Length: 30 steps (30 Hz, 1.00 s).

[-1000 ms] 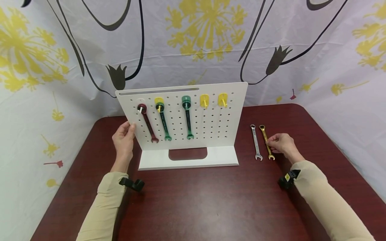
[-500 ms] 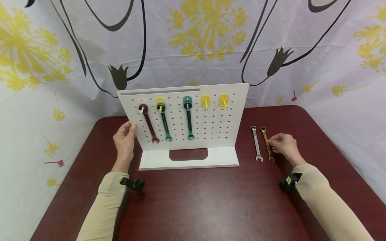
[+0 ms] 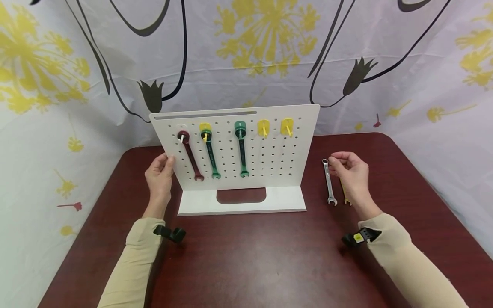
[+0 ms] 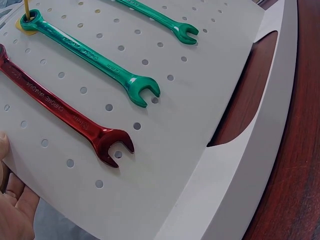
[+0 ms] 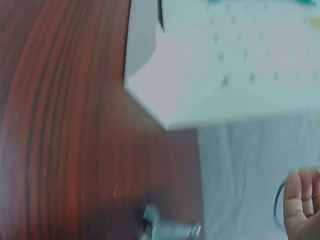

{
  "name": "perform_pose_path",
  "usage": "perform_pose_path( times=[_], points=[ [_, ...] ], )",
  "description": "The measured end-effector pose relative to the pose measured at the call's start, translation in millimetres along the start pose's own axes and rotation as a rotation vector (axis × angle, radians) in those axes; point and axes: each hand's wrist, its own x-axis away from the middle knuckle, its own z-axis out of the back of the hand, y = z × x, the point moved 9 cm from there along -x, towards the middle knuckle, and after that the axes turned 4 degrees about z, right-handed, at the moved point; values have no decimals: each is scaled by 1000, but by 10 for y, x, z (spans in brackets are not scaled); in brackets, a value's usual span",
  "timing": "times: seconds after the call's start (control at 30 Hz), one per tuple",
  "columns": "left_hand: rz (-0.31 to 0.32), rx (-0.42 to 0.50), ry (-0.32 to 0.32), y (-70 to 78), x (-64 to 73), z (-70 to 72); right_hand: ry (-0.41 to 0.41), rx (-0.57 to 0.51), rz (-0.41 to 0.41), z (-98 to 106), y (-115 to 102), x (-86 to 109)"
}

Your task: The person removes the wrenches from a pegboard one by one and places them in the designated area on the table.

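Note:
My left hand pinches the left edge of a white pegboard standing on its base. Hanging from its hooks are a red wrench and two green wrenches, one beside the red and another mid-board. My right hand hovers over the right side of the table, fingers loosely bent, nothing visible between them. Its fingertips overlap the ring end of a silver wrench in the head view. Beneath the hand, a gold wrench shows only its lower part.
Two yellow hooks on the right of the board carry nothing. The dark red table extends in front of the base. A patterned curtain closes off the back and sides.
My right hand has left the gold wrench's shaft and moved up and left, now covering its ring end. The left hand keeps its grip on the board.

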Motion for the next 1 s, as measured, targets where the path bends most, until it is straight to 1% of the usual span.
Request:
perform_pose_path(
  times=[0.03,0.17,0.33,0.43,0.47,0.53,0.57,0.63,0.7,0.87,1.0],
  points=[
    [-4,0,0,4,0,-2,-3,11,8,-67,-44,23],
    [-17,-7,-2,19,0,-9,-23,-18,15,-315,-148,108],
    [-10,-18,-3,26,7,-14,-75,-19,17,-614,-210,195],
    [-5,-19,-4,23,7,-14,-118,19,29,-776,-207,230],
    [-4,-19,-5,21,6,-13,-132,33,36,-835,-242,250],
    [-4,-18,-5,16,4,-12,-157,38,42,-939,-239,272],
    [-5,-19,-5,15,4,-12,-170,55,45,-986,-240,283],
    [-6,-17,-4,14,3,-11,-188,56,44,-1078,-240,303],
    [-6,-13,-1,17,5,-8,-203,66,54,-1155,-206,310],
    [0,-12,3,16,3,-7,-240,105,89,-1343,-210,346],
    [6,-27,3,11,2,-8,-269,129,82,-1478,-196,375]
  ],
)
